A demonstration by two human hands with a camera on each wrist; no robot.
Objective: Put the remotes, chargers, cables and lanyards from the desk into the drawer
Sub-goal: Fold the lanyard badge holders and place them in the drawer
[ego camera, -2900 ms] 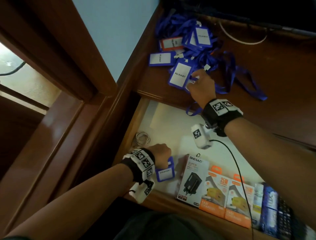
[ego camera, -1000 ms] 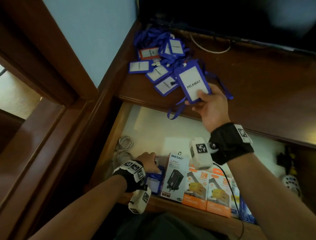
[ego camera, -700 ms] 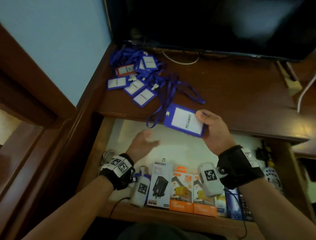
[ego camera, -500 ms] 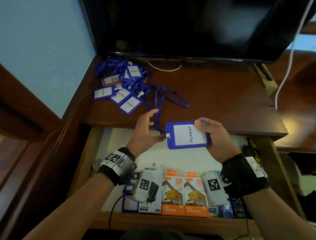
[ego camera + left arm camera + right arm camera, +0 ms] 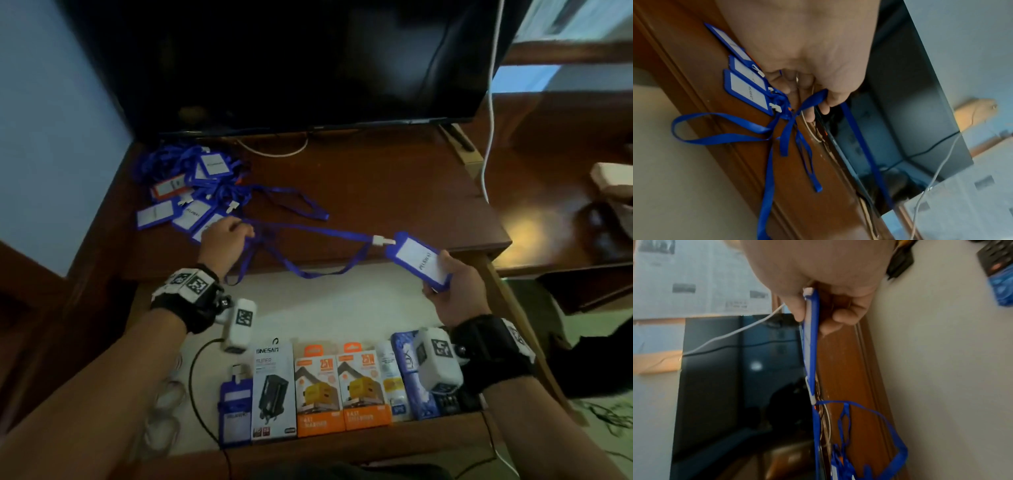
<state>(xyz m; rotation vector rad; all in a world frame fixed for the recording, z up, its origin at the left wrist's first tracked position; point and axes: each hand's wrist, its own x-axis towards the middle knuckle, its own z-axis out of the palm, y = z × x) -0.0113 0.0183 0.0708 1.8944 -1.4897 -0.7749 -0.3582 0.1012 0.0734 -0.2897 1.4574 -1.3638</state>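
Lanyard strap [image 5: 308, 236] runs stretched above the desk [image 5: 394, 192] in my head view, from my left hand [image 5: 224, 236], which pinches it, to the badge holder [image 5: 419, 262] gripped by my right hand [image 5: 448, 291] over the open drawer [image 5: 342, 308]. Left wrist: my fingers [image 5: 818, 105] curl round the blue strap [image 5: 813, 99]. Right wrist: thumb and fingers [image 5: 846, 313] clamp the badge holder [image 5: 813, 337] edge-on.

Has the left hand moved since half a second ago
Yes. The left hand has gone from beside the badge holder at the desk's front edge out to its own side, toward the lanyard pile, and now pinches the blue strap.
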